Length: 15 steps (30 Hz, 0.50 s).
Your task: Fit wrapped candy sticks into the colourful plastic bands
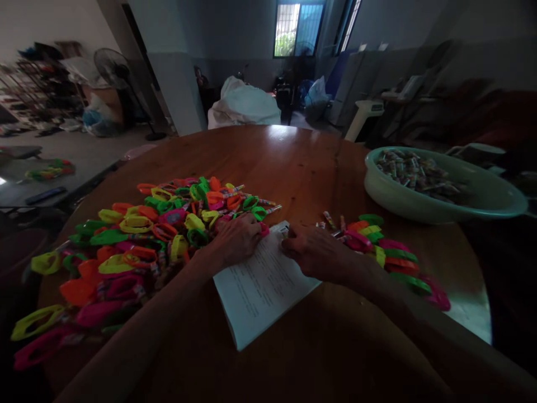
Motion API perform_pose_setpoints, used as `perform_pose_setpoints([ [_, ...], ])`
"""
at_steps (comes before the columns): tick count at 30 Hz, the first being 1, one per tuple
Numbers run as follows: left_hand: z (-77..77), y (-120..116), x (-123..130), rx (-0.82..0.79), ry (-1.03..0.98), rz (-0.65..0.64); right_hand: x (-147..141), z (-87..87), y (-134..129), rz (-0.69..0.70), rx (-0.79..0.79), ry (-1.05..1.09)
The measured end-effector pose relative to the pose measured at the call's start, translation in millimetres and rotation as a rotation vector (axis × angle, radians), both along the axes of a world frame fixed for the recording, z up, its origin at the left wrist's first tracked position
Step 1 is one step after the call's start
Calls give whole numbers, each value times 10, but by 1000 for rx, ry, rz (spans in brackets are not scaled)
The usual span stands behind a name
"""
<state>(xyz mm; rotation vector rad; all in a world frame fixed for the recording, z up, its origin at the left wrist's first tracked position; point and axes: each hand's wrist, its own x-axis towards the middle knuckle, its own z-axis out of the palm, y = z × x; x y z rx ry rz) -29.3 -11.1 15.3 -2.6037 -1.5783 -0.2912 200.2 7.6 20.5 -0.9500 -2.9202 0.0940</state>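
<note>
My left hand [237, 238] rests on the left edge of a white printed booklet [260, 288], its fingers curled over a pink plastic ring from the big pile of neon rings [138, 240]. My right hand [314, 252] lies on the booklet's upper right edge with its fingers bent down against the paper; whether it holds anything is hidden. A smaller heap of coloured rings [386, 252] with a few wrapped candy sticks lies just right of that hand.
The round wooden table [293, 168] carries a pale green basin [440, 193] of wrapped candy sticks at the right. Beyond the table are a standing fan [113, 70], white sacks [243, 106], shelves and a barred window.
</note>
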Motion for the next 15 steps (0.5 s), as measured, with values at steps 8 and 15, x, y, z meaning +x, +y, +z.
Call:
perform_pose_setpoints([
  [8, 2, -13, 11, 1, -14, -1, 66, 1, -10, 15, -98, 107],
  [15, -10, -7, -2, -12, -43, -12, 68, 25, 15, 31, -122, 66],
])
